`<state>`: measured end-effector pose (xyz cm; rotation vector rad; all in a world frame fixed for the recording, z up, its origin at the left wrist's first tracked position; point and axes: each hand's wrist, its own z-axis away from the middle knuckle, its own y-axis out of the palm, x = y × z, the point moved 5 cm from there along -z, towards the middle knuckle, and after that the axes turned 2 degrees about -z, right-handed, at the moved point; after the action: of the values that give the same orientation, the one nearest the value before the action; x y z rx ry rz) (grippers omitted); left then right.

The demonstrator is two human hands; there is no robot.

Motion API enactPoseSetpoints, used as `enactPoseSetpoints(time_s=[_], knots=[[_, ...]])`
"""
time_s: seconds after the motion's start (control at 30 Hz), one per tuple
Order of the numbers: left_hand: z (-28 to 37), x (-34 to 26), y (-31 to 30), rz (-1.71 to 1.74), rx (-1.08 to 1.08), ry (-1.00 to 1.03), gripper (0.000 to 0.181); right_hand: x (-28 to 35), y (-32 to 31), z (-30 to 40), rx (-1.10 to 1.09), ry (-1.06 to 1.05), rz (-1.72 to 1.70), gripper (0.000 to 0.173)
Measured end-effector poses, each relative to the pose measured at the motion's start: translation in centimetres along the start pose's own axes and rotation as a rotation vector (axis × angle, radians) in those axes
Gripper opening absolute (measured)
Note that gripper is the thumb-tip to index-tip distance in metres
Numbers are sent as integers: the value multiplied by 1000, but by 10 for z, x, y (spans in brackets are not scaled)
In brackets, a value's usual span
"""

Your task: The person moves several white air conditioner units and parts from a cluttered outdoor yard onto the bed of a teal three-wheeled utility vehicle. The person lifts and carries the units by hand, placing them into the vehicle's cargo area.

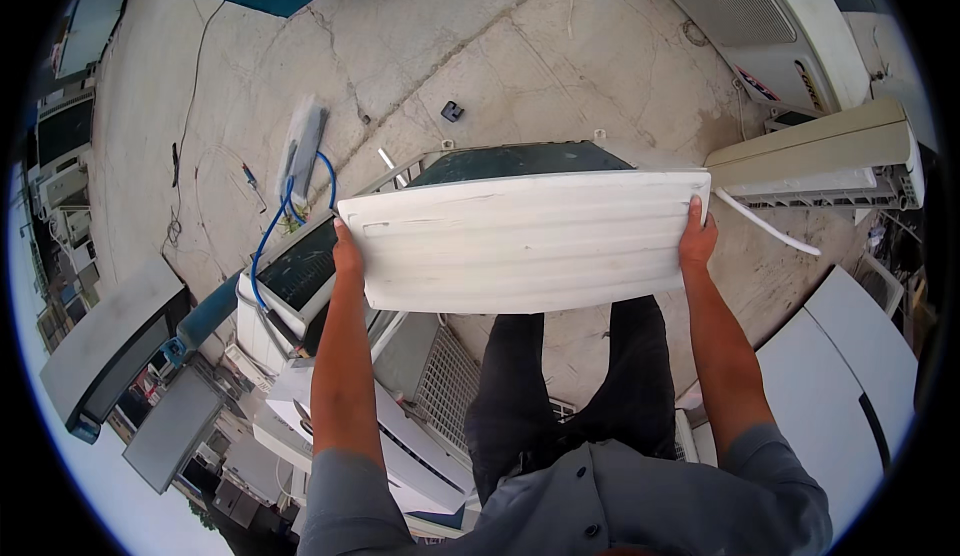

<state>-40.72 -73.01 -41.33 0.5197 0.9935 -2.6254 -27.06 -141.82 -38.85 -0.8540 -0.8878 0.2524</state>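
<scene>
A white ribbed panel (525, 245) is held out level in front of my legs, its broad face towards me. It looks like a casing panel with scuffs and faint scratches. My left hand (348, 250) grips its left end, thumb on the face. At the right end, my right hand (698, 235) holds it the same way; the other fingers of both hands are mostly hidden behind the edges. Just beyond the panel's upper edge shows an appliance unit with a dark top surface (517, 161), partly covered from view.
A beige indoor air-conditioner unit (817, 143) and a white hose (769, 224) lie right. A large white unit (765, 23) stands behind them. Left are a blue hose (271, 239), a wrapped bundle (301, 151) and stacked appliances. A small black part (452, 111) rests on cracked concrete (420, 46).
</scene>
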Motion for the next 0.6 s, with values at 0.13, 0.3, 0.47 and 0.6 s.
enactPoseSetpoints(time_s=[0.13,0.3,0.47,0.6], knots=[[27,-26,7,-99,-142,-8,83,6,-2,5,-15,-8,-72,57],[72,-15,2,8,-197,2,77,-3,-15,-13,9,-67,-141,52],[182,-60,22,-16,-107,86,69,-62,-49,-77,92,44,-284,45],[255,-86,36,-44,-56,20,61,-107,-74,-111,80,108,-409,42]])
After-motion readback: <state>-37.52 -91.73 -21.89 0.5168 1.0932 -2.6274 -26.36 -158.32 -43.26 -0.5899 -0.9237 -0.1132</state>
